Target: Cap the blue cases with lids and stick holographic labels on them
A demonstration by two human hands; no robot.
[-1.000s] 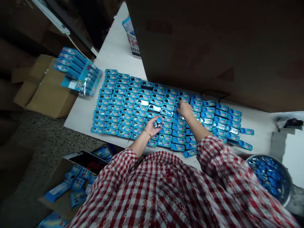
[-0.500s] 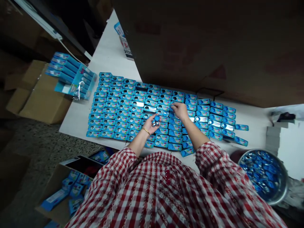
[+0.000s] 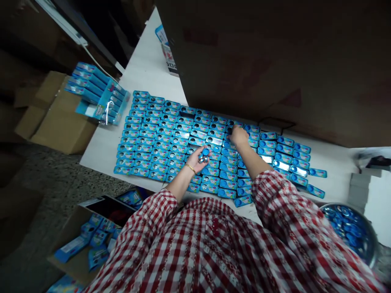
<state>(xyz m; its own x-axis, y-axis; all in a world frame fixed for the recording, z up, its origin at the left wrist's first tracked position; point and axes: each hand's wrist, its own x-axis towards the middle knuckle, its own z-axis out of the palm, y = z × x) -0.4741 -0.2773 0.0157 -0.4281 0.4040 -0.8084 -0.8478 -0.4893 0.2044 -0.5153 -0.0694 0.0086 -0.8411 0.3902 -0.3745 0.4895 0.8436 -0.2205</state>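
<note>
The left hand [image 3: 198,159] is cupped, palm up, with its fingers curled round a small bunch of blue round pieces [image 3: 204,154]. It hangs just over the middle of the many blue boxes [image 3: 152,138], which lie side by side in neat rows on the white table [image 3: 143,77]. The right hand [image 3: 238,136] is stretched out to the far rows, close under the big brown carton [image 3: 275,61]. Its fingers bend down onto one box there (too small to tell if they pinch a piece or only press). More blue round pieces fill the metal bowl [image 3: 375,249] on the person's right, well away from both hands.

What could go wrong? The left hand holds several pieces at once and is not closed tight, so one could slip out and roll among the rows. The checked sleeve [image 3: 275,199] of the right arm passes low over the near boxes. A nudge from it could push them out of line, or knock the ones at the table edge to the floor.
</note>
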